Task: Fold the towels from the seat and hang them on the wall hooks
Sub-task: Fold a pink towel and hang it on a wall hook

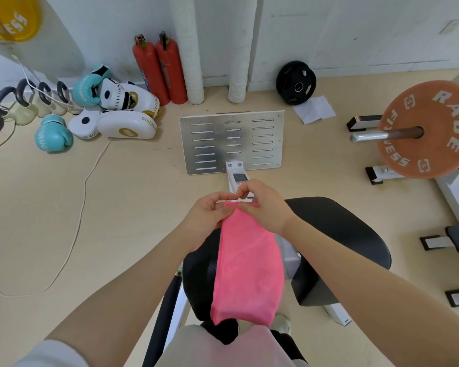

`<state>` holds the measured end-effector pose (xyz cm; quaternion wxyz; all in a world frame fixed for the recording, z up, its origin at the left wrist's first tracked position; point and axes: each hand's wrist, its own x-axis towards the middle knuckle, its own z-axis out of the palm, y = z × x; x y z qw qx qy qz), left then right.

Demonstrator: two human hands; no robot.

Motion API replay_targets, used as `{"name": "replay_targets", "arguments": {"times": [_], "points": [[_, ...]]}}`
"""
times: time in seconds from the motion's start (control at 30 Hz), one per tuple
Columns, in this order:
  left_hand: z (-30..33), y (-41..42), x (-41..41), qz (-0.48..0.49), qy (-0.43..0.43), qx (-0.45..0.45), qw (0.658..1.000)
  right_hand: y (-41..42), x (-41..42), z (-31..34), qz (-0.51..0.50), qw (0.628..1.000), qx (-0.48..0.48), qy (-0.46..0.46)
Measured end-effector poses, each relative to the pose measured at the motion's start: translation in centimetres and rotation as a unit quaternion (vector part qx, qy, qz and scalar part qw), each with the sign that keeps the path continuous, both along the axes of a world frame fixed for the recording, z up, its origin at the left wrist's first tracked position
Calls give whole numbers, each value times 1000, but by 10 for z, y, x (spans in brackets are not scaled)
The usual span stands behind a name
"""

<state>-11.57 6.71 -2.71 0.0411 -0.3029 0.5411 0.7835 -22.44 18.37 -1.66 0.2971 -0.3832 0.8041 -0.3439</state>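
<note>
While we pinch the pink towel at its far end — left hand and right hand touching, fingers closed on the top edge — it hangs toward us over the black seat, long axis near-to-far. Neither hand is nearer; no hooks show.

A pink towel, soft and fuzzy in texture, hangs folded lengthwise into a narrow band, its top edge bunched and pinched between 2 hands, the left hand and the right hand, held close together. The cloth drops straight down in front of the black padded seat of a gym machine, widening slightly toward its rounded lower end, which dangles free near the person's lap.
</note>
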Motion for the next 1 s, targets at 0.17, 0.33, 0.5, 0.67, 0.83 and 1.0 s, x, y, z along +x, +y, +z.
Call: {"name": "replay_targets", "arguments": {"times": [0.17, 0.33, 0.5, 0.67, 0.83, 1.0], "points": [[3, -14, 2, 47, -9, -71, 996, 19, -23, -5, 33, 990, 137, 15], [0, -25, 3, 49, -14, -96, 994, 17, -33, 2, 106, 971, 155, 145], [-7, -39, 6, 66, -25, -103, 992, 10, -41, 10, 40, 994, 87, 57], [-13, -43, 8, 58, -15, -87, 994, 14, -60, 7, -30, 947, 89, -308], [-17, -37, 0, 53, -23, -82, 995, -1, -50, -32, -163, 984, 54, -39], [-28, -46, -9, 95, -50, -68, 992, 5, -24, -54, -321, 889, -1, -325]]}}
